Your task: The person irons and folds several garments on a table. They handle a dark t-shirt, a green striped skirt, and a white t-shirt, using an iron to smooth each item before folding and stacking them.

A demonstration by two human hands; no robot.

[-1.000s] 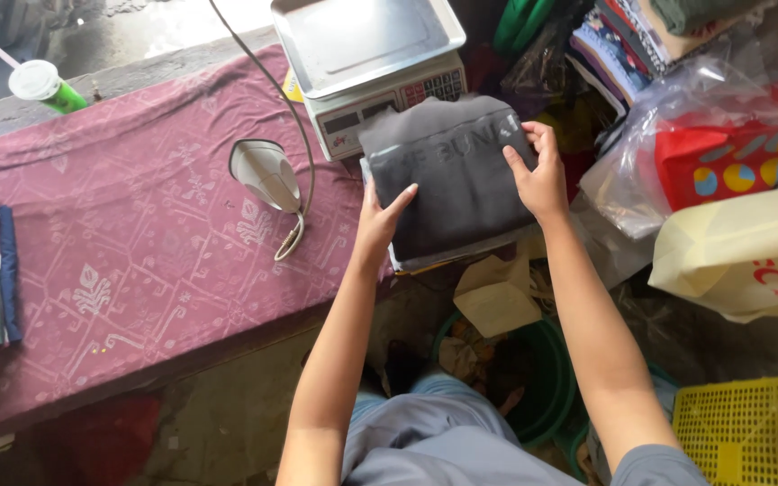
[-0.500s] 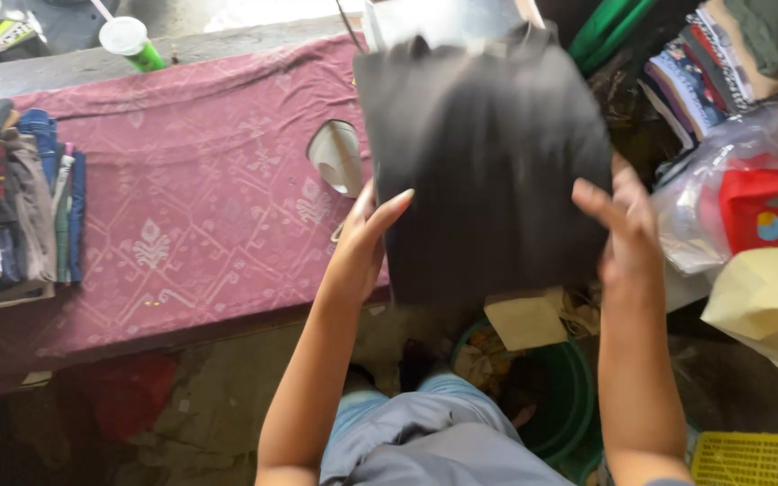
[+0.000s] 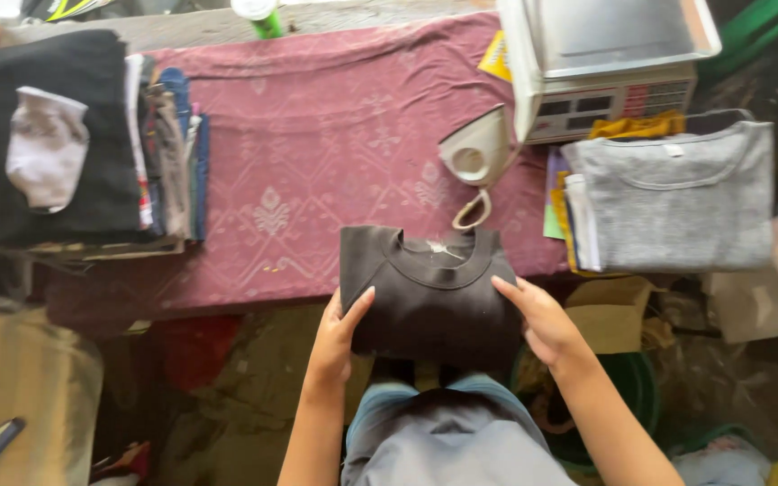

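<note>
At the near edge of the desk (image 3: 317,180), which is covered by a maroon patterned cloth, lies a folded dark sweater (image 3: 429,292). Its round collar points away from the person, toward the iron, and its lower part hangs a little over the desk edge toward the person's lap. The folded shape is almost square, so a clear long axis is hard to tell; the collar-to-hem line runs from far to near.

The left hand (image 3: 339,337) is at the lower left corner of the sweater, thumb on top of the fabric and the other fingers under or behind it, so it is partly closed on the edge. The right hand (image 3: 542,319) lies on the right side, fingers mostly stretched and flat against the fabric, thumb toward the collar; whether it pinches the cloth cannot be told. The sweater sits between both hands.

Just beyond the collar stands a white iron (image 3: 477,153), beside a weighing scale (image 3: 605,72). On the right lies a folded grey shirt (image 3: 677,198), and on the left a stack of folded clothes (image 3: 74,144).
</note>
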